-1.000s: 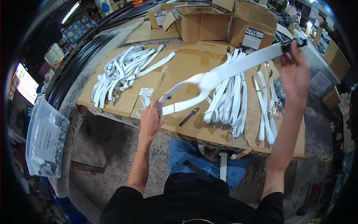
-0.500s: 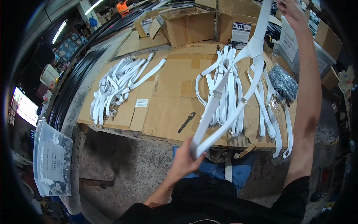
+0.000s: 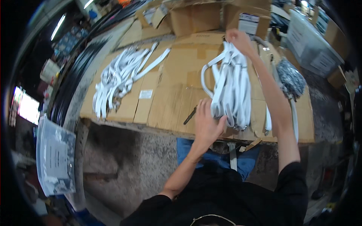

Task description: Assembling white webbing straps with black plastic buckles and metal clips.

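Observation:
A stack of white suspenders (image 3: 233, 86) lies lengthwise on the cardboard-covered table in front of me. At its far end my right hand (image 3: 239, 40) is closed on the suspenders' upper end, with the exact grip partly hidden by the fingers. My left hand (image 3: 208, 126) rests beside the near left end of the stack. Its fingers are stretched out with the thumb apart, and it holds nothing. A dark watch-like strap (image 3: 190, 115) lies just left of that hand. More white suspenders (image 3: 296, 124) lie at the right, partly covered by my right forearm.
Another heap of white suspenders (image 3: 120, 77) spreads over the left of the cardboard (image 3: 177, 83). A bag of dark small parts (image 3: 291, 78) sits at the right. Open cardboard boxes (image 3: 194, 19) and a clear plastic bin (image 3: 313, 41) stand behind; another clear bin (image 3: 56, 156) is at the left.
The pair of suspenders held up between my hands has been lowered onto the middle stack. My right hand came down to the stack's far end; my left moved forward and opened.

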{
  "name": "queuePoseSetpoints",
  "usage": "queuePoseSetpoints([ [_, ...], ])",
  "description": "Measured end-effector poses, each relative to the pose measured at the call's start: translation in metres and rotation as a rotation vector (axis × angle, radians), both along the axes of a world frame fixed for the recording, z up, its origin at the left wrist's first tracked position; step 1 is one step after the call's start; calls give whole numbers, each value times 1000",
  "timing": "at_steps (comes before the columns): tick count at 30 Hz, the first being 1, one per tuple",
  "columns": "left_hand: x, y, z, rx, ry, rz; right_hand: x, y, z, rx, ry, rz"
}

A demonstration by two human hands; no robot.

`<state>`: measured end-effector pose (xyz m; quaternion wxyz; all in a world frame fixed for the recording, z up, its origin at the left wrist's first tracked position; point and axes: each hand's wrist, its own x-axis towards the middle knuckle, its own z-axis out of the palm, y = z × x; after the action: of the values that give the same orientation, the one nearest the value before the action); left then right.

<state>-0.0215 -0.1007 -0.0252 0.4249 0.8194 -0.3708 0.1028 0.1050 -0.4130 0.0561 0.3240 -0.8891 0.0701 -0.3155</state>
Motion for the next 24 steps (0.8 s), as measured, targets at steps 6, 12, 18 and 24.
queuePoseSetpoints([
  [6,9,131,-83,144,45,263,-134,196,-102,463,311,253],
  [12,56,164,-79,107,-101,487,-125,276,-153,-68,172,142],
  [18,215,218,-78,136,-183,916,-126,279,-158,-44,158,189],
  [24,320,283,-82,105,144,1199,-120,286,-165,-69,130,178],
])
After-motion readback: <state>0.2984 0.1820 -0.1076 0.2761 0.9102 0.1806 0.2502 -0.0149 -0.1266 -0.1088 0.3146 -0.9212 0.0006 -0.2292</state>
